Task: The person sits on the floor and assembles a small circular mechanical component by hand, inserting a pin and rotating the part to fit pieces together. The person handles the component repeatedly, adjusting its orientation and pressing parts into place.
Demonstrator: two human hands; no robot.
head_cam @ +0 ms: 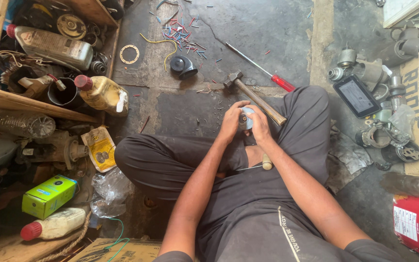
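- Small round part (246,118), pale blue-grey with a dark centre, held in front of the person's crossed legs, above the dark concrete floor (267,34).
- Left hand (231,122): grip closed around the part's left side, fingers curled over its edge.
- Right hand (260,124): grip closed on the part's right side, thumb against its face. Both hands touch the part and each other.
- Hammer (255,96), wooden handle, lies on the floor just beyond the hands; its handle end runs behind the right hand, steel head pointing away from the person.
- Thin tool with a pale wooden knob (266,162) rests on the lap, between the forearms.
- Screwdriver (263,68) with a red handle lies on the floor past the hammer, near the right knee.
- Black dome-shaped part (183,66) and a flat ring (129,54) lie further out on the floor; cut bits of coloured wire (178,26) scattered beyond them.
- Left side: wooden shelf (30,104) crowded with parts; yellowish oil bottle (102,93) with a red cap at its edge; green box (49,195) lower down.
- Right side: phone (357,96), screen up, beside a heap of grey metal parts (369,70).
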